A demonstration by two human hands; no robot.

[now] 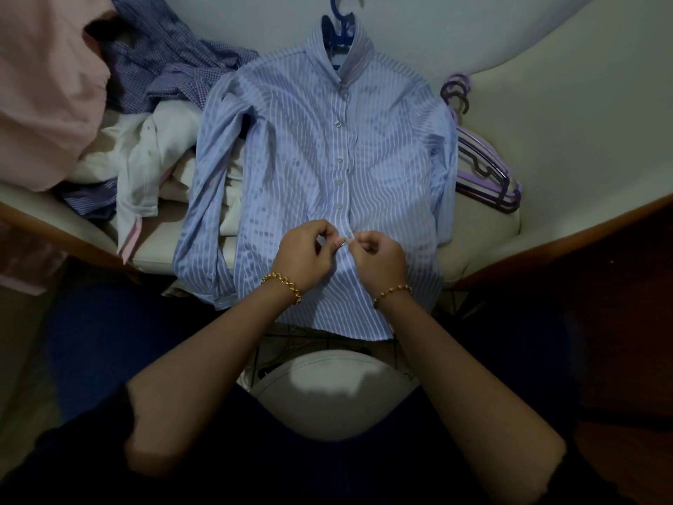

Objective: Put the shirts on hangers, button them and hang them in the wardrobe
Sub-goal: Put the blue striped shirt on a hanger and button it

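Note:
A light blue shirt with white stripes [291, 147] lies flat on the bed, front up, collar at the far end. A blue hanger [340, 16] sits inside it, its hook poking out past the collar. Several buttons down the placket are fastened. My left hand [306, 255] and my right hand [380, 258] meet low on the placket, each pinching the shirt's front edge between curled fingers and thumb. The button between my fingertips is mostly hidden.
A heap of other shirts lies to the left: a pink one [47, 85], a dark blue checked one [160, 56] and a white one [153, 162]. A stack of purple hangers [480, 165] rests right of the shirt. The bed's wooden frame [568, 231] borders both sides.

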